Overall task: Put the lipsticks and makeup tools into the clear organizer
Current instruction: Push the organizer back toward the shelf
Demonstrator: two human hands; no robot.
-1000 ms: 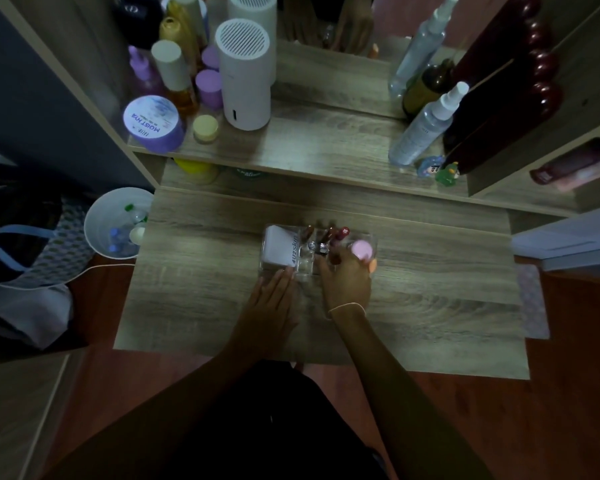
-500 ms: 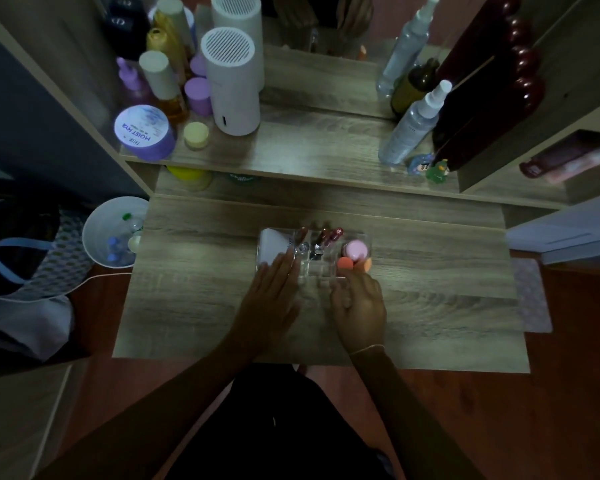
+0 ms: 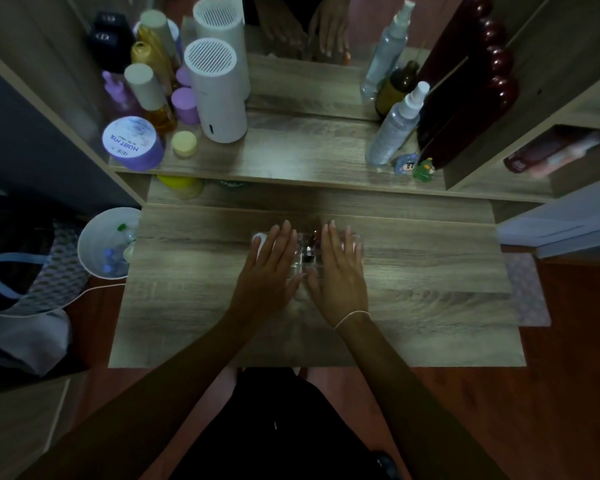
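The clear organizer [image 3: 307, 263] sits in the middle of the wooden dresser top [image 3: 430, 271], mostly covered by both hands. Between the hands I see dark red lipsticks [image 3: 313, 239] standing in its middle cells. A white item [image 3: 258, 242] shows at its left end, under my fingers. My left hand [image 3: 269, 271] lies flat over the organizer's left half, fingers stretched out and together. My right hand [image 3: 340, 268] lies flat over the right half and hides the pink and orange sponges. Neither hand grips anything.
The raised shelf behind carries a white cylinder [image 3: 219, 95], a purple jar [image 3: 132, 143], several bottles [image 3: 149, 91] at left and spray bottles [image 3: 394, 129] at right. A mirror stands at the back. A white bin [image 3: 106, 244] sits left of the dresser.
My right hand left the sponges and slid forward to lie flat over the organizer's right half. My left hand moved up from the near edge onto its left half.
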